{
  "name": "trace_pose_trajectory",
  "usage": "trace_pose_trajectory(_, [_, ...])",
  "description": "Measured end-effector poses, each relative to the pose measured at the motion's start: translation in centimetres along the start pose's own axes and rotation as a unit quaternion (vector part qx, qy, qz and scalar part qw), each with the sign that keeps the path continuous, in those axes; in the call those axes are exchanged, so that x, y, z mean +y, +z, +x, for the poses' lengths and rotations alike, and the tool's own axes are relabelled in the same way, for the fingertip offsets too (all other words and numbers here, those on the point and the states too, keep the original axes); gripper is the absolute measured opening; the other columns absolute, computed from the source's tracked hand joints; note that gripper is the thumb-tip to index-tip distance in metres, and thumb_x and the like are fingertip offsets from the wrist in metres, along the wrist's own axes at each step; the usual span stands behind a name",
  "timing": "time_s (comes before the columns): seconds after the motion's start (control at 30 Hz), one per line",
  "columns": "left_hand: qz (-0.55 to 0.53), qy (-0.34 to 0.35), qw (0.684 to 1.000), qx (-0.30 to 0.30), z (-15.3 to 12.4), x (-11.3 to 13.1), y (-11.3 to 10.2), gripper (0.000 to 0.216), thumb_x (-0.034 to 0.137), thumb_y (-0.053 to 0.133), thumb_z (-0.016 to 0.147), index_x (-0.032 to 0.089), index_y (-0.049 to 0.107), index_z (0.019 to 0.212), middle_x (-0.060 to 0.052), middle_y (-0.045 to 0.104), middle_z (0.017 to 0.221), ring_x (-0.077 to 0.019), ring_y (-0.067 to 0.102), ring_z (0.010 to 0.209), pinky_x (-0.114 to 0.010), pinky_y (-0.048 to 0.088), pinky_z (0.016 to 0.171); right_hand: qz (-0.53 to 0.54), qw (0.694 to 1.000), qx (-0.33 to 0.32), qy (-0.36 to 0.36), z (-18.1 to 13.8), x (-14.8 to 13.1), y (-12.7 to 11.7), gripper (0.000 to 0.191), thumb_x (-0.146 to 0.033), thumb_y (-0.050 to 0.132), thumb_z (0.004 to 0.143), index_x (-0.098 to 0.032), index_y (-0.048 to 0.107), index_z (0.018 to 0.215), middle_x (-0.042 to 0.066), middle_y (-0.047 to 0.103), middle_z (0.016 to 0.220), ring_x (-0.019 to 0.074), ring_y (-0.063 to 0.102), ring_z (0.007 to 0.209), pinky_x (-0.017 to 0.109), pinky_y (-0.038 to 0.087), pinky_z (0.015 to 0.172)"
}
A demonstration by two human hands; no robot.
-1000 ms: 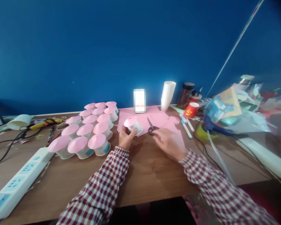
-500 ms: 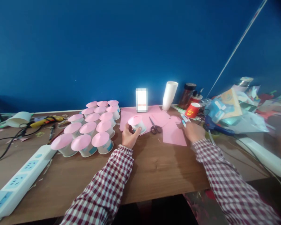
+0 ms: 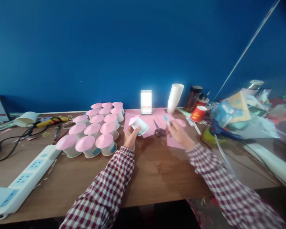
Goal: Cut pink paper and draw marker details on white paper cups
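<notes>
My left hand [image 3: 130, 138] is closed round a small white paper cup [image 3: 140, 126] with a pink paper cone on its top, tilted above the wooden table [image 3: 157, 171]. Over a pink paper sheet [image 3: 154, 119], my right hand [image 3: 178, 135] pinches a white glue stick with a blue tip [image 3: 166, 120]. Between the two hands a pair of dark scissors [image 3: 159, 130] lies on the pink paper. Left of my left hand stand several cups with pink cone tops [image 3: 95, 130] in rows.
A white power strip [image 3: 21, 181] lies at the left front, with cables [image 3: 11, 143] behind it. A stack of white cups [image 3: 175, 97], a dark jar [image 3: 192, 97], a red cup [image 3: 198, 113] and markers stand at the back. Clutter and a blue glue gun [image 3: 219, 130] fill the right.
My right hand let go of the scissors, reached right to the markers, and came back toward the cup with a glue stick. The left hand tilted the cup.
</notes>
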State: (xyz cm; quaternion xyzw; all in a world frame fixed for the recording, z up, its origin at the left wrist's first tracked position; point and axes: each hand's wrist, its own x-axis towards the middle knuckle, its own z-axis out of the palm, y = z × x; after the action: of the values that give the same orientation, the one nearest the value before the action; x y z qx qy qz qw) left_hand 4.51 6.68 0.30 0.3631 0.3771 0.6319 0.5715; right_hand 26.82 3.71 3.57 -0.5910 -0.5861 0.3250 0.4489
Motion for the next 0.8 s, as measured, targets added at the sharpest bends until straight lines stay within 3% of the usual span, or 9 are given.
trace_pose_trajectory(0.1, [-0.012, -0.011, 1.000, -0.012, -0.2, 0.4, 0.1, 0.057, 0.043, 0.082, 0.060, 0.017, 0.062, 0.107, -0.005, 0.070, 0.099, -0.0184, 0.067, 0.091, -0.031, 0.051, 0.082, 0.051, 0.998, -0.037, 0.005, -0.2, -0.4, 4.4, 0.017, -0.036, 0.045, 0.091, -0.022, 0.051, 0.084, -0.001, 0.060, 0.066, 0.0124, 0.052, 0.051, 0.024, 0.041, 0.046])
trace_pose_trajectory(0.2, [-0.033, -0.017, 0.999, -0.023, -0.2, 0.6, 0.0, 0.054, 0.041, 0.081, 0.061, 0.018, 0.063, 0.106, -0.003, 0.070, 0.095, -0.0161, 0.067, 0.086, -0.029, 0.051, 0.079, 0.076, 0.996, -0.047, 0.001, -0.8, 0.2, 6.4, 0.027, -0.047, 0.045, 0.092, -0.022, 0.049, 0.081, -0.005, 0.051, 0.060, 0.0103, 0.046, 0.048, 0.021, 0.035, 0.042])
trace_pose_trajectory(0.3, [-0.047, -0.030, 0.998, -0.027, -0.2, 0.5, 0.0, 0.049, 0.041, 0.081, 0.062, 0.018, 0.064, 0.102, -0.002, 0.069, 0.091, -0.0160, 0.066, 0.083, -0.028, 0.051, 0.076, 0.147, 0.987, -0.069, 0.015, -1.5, 0.6, 6.2, 0.033, -0.053, 0.048, 0.090, -0.021, 0.053, 0.091, -0.007, 0.049, 0.062, 0.0087, 0.043, 0.047, 0.019, 0.029, 0.039])
trace_pose_trajectory(0.5, [-0.076, -0.069, 0.994, -0.038, -0.1, 0.4, -0.1, 0.041, 0.040, 0.083, 0.060, 0.018, 0.066, 0.090, -0.003, 0.069, 0.088, -0.0172, 0.066, 0.082, -0.029, 0.053, 0.075, 0.246, 0.967, -0.034, 0.058, -1.6, 0.3, 4.8, 0.040, -0.058, 0.061, 0.082, -0.019, 0.056, 0.090, -0.001, 0.061, 0.076, 0.0095, 0.055, 0.058, 0.022, 0.047, 0.051])
trace_pose_trajectory(0.7, [-0.094, -0.104, 0.989, -0.048, -0.3, 0.4, -0.3, 0.041, 0.041, 0.082, 0.064, 0.020, 0.067, 0.096, -0.004, 0.070, 0.091, -0.0195, 0.066, 0.088, -0.031, 0.053, 0.077, 0.318, 0.943, -0.049, 0.089, -1.5, 0.2, 4.9, 0.043, -0.059, 0.065, 0.077, -0.020, 0.057, 0.094, -0.007, 0.051, 0.064, 0.0050, 0.037, 0.045, 0.017, 0.026, 0.039])
trace_pose_trajectory(0.8, [-0.102, -0.110, 0.987, -0.056, -0.5, 0.5, -0.3, 0.040, 0.039, 0.082, 0.066, 0.020, 0.067, 0.098, -0.003, 0.070, 0.091, -0.0190, 0.066, 0.088, -0.031, 0.053, 0.077, 0.328, 0.938, -0.053, 0.095, -1.6, 0.0, 4.9, 0.042, -0.058, 0.064, 0.078, -0.021, 0.058, 0.098, -0.008, 0.051, 0.062, 0.0057, 0.038, 0.044, 0.018, 0.028, 0.040])
